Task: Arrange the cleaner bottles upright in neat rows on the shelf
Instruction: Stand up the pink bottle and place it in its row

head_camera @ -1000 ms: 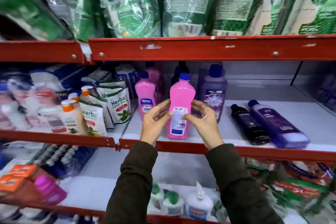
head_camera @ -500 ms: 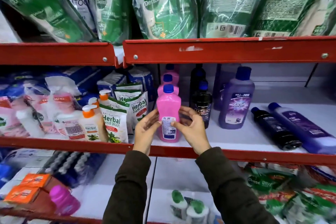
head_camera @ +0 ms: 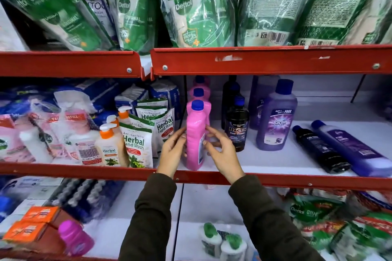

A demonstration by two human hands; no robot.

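Here, with the pink bottle [head_camera: 196, 135] lightly pinched between both hands [head_camera: 172, 150] [head_camera: 224, 151] at the shelf [head_camera: 275, 180] edge, it could be tipped forward off the lip if released unevenly.

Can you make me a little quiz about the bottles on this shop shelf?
1. True or false: the front pink plastic bottle with the blue cap stands upright on the white shelf with the red edge.
2. How many bottles lie flat at the right end of the shelf?
A) none B) two C) four
3. Fill in: the left hand and the right hand are on either side of the front ____ bottle.

Key
1. True.
2. B: the black plastic bottle and the long purple plastic bottle lie on their sides, next to each other.
3. Pink.
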